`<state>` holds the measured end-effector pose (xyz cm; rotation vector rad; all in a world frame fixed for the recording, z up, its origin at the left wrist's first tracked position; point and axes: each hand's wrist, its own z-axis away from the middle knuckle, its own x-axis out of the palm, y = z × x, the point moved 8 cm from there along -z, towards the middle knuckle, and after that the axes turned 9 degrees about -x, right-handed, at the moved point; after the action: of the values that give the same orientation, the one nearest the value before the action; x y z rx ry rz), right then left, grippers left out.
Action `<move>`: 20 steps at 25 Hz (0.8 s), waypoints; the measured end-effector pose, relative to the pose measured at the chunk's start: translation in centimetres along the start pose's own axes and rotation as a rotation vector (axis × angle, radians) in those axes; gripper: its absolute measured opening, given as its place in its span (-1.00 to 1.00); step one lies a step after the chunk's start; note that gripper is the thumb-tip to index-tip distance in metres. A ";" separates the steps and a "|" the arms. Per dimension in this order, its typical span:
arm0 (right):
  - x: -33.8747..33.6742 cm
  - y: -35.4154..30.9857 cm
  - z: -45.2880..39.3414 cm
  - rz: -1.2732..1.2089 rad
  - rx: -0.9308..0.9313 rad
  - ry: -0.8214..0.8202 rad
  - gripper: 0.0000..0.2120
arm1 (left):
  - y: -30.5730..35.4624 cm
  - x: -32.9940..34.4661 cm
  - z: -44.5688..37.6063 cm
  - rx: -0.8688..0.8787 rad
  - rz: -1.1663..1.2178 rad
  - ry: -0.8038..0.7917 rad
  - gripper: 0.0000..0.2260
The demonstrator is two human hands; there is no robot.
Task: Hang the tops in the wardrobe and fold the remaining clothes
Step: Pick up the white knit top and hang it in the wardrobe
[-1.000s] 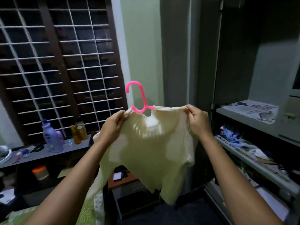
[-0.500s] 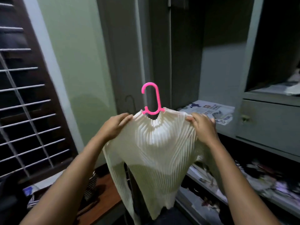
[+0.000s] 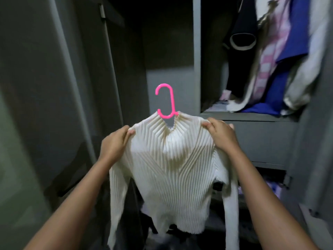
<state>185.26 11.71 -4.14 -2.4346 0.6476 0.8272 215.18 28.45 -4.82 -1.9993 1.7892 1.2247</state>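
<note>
A cream ribbed long-sleeved top [image 3: 171,170] hangs on a pink plastic hanger [image 3: 166,101] whose hook sticks up out of the neck. My left hand [image 3: 115,143] grips the top's left shoulder and my right hand [image 3: 222,135] grips its right shoulder, holding it up in front of the grey wardrobe [image 3: 196,73]. The sleeves dangle at both sides. The hanger's arms are hidden inside the top.
The wardrobe's open door [image 3: 59,87] stands at the left. Several hung clothes [image 3: 281,56], black, pink-striped, blue and white, fill the upper right compartment. A grey drawer front [image 3: 266,139] sits below them, with dark shelves and clutter lower down.
The view has swung right from the window to the wardrobe's inside. Both hands keep their grip on the top's shoulders, and the hung clothes have come into sight.
</note>
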 end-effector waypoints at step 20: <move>-27.5 -8.6 -0.7 0.886 0.380 0.615 -0.56 | 19.5 1.0 -17.9 0.325 0.698 -0.002 -0.69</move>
<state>171.06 25.50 16.86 -1.9741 1.9846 0.1541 205.55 11.54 13.13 -1.2262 2.5937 0.9732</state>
